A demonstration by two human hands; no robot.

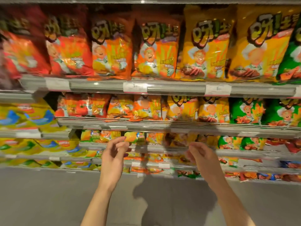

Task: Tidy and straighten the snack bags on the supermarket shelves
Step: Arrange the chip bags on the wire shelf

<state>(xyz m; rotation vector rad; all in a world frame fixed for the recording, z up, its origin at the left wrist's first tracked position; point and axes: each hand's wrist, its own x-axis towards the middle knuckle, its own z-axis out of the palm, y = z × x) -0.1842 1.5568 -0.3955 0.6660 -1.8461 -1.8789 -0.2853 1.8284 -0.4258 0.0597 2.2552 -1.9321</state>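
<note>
Snack bags fill several shelves in front of me. The top shelf carries large red, orange, yellow and green bags standing upright. The shelf below holds smaller orange, yellow and green bags, some leaning. My left hand hovers in front of the third shelf with loosely curled fingers, empty, just below a small yellow-green bag. My right hand is raised level with it, fingers relaxed, holding nothing. Neither hand touches a bag.
A neighbouring shelf unit at the left holds yellow bags with blue and green marks. Grey shelf rails with white price tags jut out in front of each row. The grey floor lies below.
</note>
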